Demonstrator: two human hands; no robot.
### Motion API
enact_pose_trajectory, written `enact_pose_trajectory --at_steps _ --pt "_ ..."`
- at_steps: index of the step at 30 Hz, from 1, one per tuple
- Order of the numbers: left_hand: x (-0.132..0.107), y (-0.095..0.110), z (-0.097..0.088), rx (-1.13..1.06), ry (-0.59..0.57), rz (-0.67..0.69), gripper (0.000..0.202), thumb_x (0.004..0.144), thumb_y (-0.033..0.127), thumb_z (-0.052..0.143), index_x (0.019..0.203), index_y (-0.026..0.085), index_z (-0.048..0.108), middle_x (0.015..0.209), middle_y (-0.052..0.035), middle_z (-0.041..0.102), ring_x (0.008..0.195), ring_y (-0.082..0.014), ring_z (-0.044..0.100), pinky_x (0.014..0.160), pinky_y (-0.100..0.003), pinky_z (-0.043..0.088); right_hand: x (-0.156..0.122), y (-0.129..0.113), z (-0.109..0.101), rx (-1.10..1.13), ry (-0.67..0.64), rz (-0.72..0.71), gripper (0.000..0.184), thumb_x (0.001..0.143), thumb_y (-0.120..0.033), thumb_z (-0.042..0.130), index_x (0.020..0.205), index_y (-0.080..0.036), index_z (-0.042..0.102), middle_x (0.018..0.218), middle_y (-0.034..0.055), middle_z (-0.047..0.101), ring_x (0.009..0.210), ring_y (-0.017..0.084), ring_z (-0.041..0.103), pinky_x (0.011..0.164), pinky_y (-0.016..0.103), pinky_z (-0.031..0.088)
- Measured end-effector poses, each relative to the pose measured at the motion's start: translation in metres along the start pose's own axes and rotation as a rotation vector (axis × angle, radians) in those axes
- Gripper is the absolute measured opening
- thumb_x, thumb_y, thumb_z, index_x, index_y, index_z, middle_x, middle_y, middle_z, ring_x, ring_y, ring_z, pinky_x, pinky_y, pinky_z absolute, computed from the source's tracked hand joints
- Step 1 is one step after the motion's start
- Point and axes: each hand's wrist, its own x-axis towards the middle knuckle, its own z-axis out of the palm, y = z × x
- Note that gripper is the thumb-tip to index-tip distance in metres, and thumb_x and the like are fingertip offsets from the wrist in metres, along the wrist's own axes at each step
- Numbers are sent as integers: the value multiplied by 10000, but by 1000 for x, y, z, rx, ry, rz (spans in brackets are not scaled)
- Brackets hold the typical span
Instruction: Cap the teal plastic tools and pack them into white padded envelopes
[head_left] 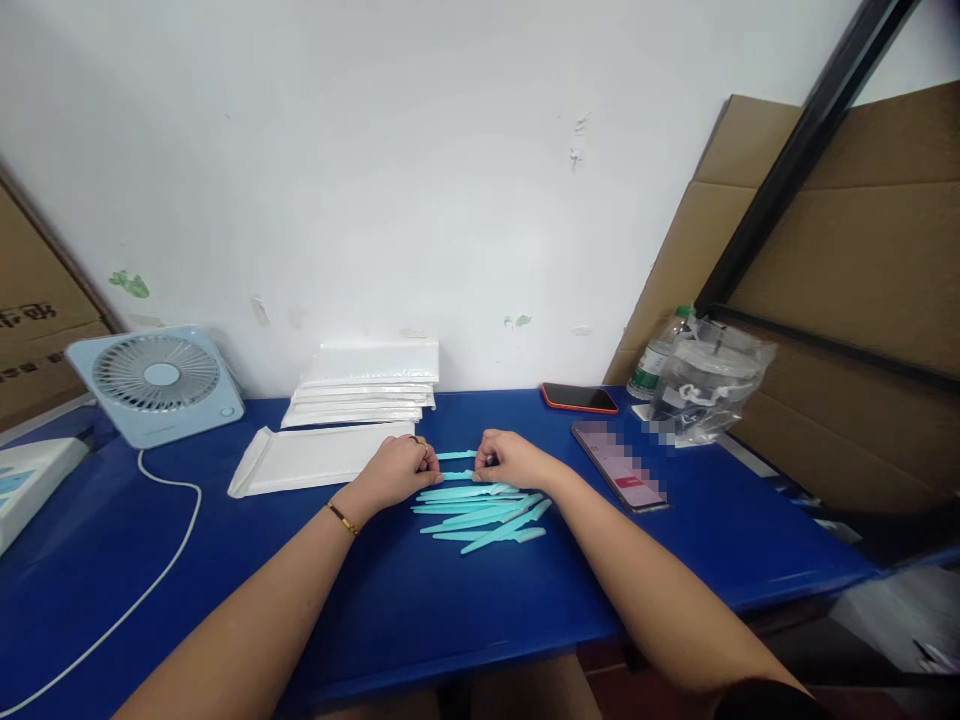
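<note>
Several thin light-blue plastic sticks (484, 515) lie in a loose pile on the blue table (450, 610). My left hand (401, 468) rests at the far left end of the pile, fingers curled and pinched on the ends of the topmost light-blue sticks (457, 456). My right hand (511, 460) is closed on the opposite ends of those same sticks, a short gap from the left hand. A gold bracelet sits on my left wrist.
A flat white tray (300, 462) lies left of my hands, with a stack of white packets (367, 385) behind it. A small blue fan (156, 382) and its white cable (150, 590) stand at left. Two phones (579, 398) (619, 465), a bottle (654, 360) and a clear bag (709, 385) sit right.
</note>
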Motion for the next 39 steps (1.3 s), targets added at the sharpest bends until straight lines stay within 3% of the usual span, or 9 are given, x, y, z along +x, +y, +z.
enact_pose_trajectory --at_steps 6,12,15,20,25,27,31,39 --pt "10 18 8 10 122 -114 174 748 388 594 701 234 662 760 2 643 753 -171 559 674 -285 342 -2 20 -10 32 71 -18 123 721 -287 694 730 -166 672 804 11 540 692 108 512 603 212 384" --pt "10 18 8 38 133 -141 173 746 393 600 703 239 665 765 3 649 783 -181 563 699 -300 335 -3 28 -13 41 43 -27 113 714 -280 697 726 -170 675 800 3 539 680 100 508 596 206 377" --pt "9 15 8 44 112 -155 171 751 379 596 687 232 656 761 4 653 770 -173 565 711 -300 340 -6 35 -18 34 70 47 115 700 -280 703 715 -167 686 797 8 547 677 106 516 598 212 382" --pt "7 17 5 20 156 -133 210 735 413 620 852 241 641 844 0 654 816 -181 582 722 -302 361 -15 33 -29 27 140 65 218 683 -372 714 787 -181 698 821 14 551 683 115 505 607 227 386" --pt "-1 25 2 -70 39 -10 243 797 444 535 780 232 653 782 7 655 739 -150 586 673 -262 374 -22 20 -31 32 -137 -17 272 641 -446 730 722 -187 707 773 4 537 649 110 494 560 219 371" --pt "-3 28 2 -78 9 46 239 791 447 544 789 240 664 773 11 663 757 -154 590 678 -256 369 -21 18 -27 34 -177 -20 264 640 -429 732 700 -175 698 753 -2 522 622 102 485 538 214 363" --pt "-1 29 3 -56 -17 54 147 783 345 567 762 243 671 744 25 675 741 -152 593 677 -253 363 -17 19 -22 110 -100 -35 256 673 -412 714 715 -163 677 771 -4 506 636 97 489 564 210 380" --pt "4 29 -2 11 93 -51 155 799 322 555 734 255 679 816 25 694 801 -178 576 753 -310 338 -11 21 -20 161 39 -32 266 692 -414 710 715 -154 655 795 6 524 662 101 499 584 218 381"
